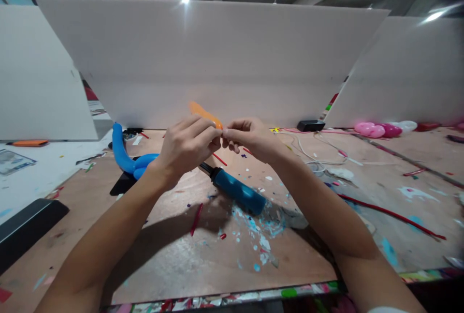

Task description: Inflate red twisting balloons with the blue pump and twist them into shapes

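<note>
Beyond the pump (239, 191), the left hand (191, 140) is gripping the orange balloon (203, 111) while the right hand (250, 138) is apparently pinching its end; these 2 are probably keeping air in.

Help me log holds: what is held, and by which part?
An orange modelling balloon, by its near end: left grip on it, right grip at the tip.

An inflated orange balloon (203, 112) slants, held in fingers (207, 135).
</note>
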Tool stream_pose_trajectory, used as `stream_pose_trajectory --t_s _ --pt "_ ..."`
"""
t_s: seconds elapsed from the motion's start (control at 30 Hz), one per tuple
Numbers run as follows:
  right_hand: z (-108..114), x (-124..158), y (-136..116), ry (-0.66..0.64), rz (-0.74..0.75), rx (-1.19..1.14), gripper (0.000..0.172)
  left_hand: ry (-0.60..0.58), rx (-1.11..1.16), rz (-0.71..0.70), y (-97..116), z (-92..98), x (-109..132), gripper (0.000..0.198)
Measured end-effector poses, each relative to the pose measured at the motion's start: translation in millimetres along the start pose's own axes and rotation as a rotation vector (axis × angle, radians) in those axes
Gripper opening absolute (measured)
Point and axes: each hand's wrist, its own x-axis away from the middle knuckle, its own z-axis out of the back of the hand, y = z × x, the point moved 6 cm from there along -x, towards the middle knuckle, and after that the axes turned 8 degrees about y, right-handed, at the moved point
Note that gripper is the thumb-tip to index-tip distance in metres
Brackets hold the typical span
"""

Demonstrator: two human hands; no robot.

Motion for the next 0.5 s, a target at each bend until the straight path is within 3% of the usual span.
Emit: stream_pose_trajectory --t_s 0.23,0.5 --pt "-3 0 14 -0.083 -0.173 -0.217 0.013 -0.001 0.032 -0.035 2 -3.0 1 0.010" --pt "2 -7 15 0.056 0.019 -0.109 0.007 -0.053 0.028 0.003 1 -9.0 2 0.008"
